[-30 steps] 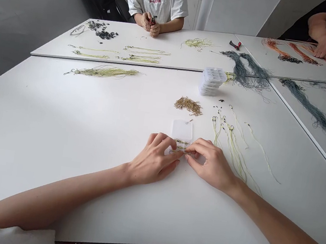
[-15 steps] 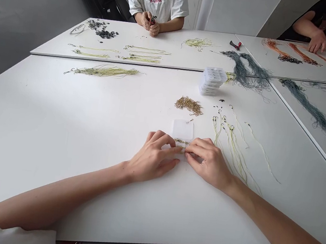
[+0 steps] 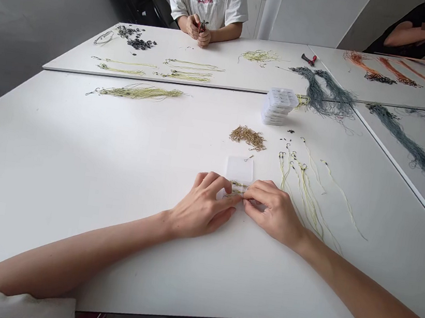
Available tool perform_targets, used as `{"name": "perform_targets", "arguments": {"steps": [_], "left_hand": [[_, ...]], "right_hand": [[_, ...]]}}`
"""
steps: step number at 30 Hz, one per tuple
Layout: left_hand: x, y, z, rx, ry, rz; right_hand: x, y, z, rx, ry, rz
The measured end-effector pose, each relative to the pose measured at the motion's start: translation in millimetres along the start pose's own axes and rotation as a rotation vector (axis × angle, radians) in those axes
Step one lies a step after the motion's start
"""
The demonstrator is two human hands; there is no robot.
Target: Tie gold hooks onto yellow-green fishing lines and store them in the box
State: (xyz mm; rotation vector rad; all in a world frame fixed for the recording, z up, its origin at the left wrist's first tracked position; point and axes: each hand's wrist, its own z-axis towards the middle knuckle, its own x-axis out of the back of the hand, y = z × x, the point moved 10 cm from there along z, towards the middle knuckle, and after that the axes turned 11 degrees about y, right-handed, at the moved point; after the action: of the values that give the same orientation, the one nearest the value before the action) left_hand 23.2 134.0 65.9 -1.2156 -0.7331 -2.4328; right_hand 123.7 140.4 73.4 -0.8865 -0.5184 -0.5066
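A small clear plastic box (image 3: 240, 169) lies with its lid folded back on the white table in front of me. Several yellow-green fishing lines with hooks (image 3: 237, 184) are laid across its tray. My left hand (image 3: 206, 202) grips the box from the left, its index finger stretched over the tray and pressing inside. At the right edge of the tray my right hand (image 3: 271, 206) pinches with thumb and fingertips; what is between them is too small and hidden to make out. To the right of it lie loose yellow hook lines (image 3: 306, 189). A brass-coloured pile of small metal clips (image 3: 247, 137) sits behind the box.
Stacked clear boxes (image 3: 277, 107) stand farther back, beside grey-blue line bundles (image 3: 319, 89). A yellow line bundle (image 3: 139, 92) lies back left. Across the table, a co-worker's hands (image 3: 199, 31) hold red-handled pliers. Another person sits at far right near orange line bundles (image 3: 390, 70).
My left index finger has slid slightly right across the tray towards my right fingertips. At far right, the other person has lifted a hand off the table. The view has shifted slightly.
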Motion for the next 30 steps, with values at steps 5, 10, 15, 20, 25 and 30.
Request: {"name": "perform_targets", "arguments": {"steps": [5,10,15,20,25,30], "left_hand": [[-0.2,1.7,-0.1,-0.026,0.006,0.025],[0.1,2.5,-0.1,-0.041,0.006,0.043],[0.7,2.7,-0.1,-0.042,0.012,0.043],[0.4,3.9,-0.2,-0.049,0.008,0.057],[1.0,3.7,0.0,-0.027,0.004,0.070],[9.9,-0.1,-2.2,0.025,0.069,0.055]], "right_hand": [[1.1,2.5,-1.6,-0.018,-0.006,0.017],[8.1,1.0,-8.3,-0.005,0.025,-0.025],[10.8,-16.6,-15.0,0.190,0.071,-0.173],[0.7,-28.6,-22.4,0.343,0.017,-0.304],[-3.6,-30.9,-23.7,0.351,-0.025,-0.346],[-0.1,-31.6,-22.7,0.330,-0.007,-0.319]]}}
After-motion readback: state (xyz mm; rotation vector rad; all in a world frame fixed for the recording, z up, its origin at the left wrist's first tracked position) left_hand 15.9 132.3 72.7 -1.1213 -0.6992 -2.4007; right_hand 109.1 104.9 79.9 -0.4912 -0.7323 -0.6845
